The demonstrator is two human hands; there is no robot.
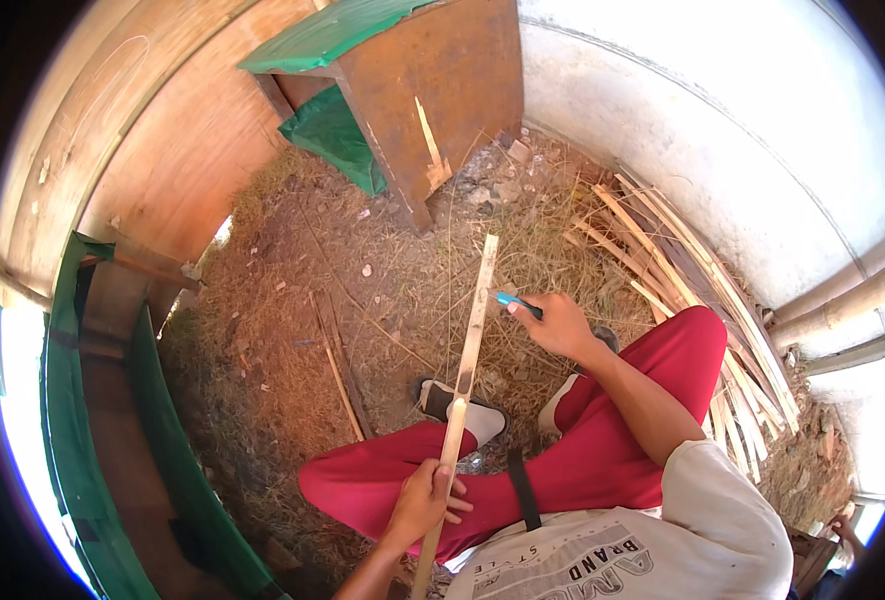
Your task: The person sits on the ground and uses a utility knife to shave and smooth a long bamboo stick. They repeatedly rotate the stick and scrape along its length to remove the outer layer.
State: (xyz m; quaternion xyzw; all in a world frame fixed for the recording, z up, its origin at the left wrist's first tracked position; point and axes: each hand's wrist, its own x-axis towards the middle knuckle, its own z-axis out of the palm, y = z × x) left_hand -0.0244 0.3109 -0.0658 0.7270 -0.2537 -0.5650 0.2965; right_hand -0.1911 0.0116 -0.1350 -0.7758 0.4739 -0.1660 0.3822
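A long pale bamboo strip [475, 340] with a dark band across it runs from beside my waist, over my lap, out above the ground. My left hand [425, 503] is closed round its near part, by my left thigh. In my right hand [557, 326] is a small blue-and-black handheld tool [521, 304]. Its blue end points left toward the far part of the strip, with a small gap seeming to lie between them. Whether it has a blade cannot be made out.
Many split bamboo strips [653, 240] lie piled to my right along a pale wall. A brown wooden cabinet [443, 90] with a green cover stands ahead. Green-edged boards [158, 420] are at left. Thin sticks [338, 370] lie on the straw-strewn ground. Another person's hand [843, 530] shows at lower right.
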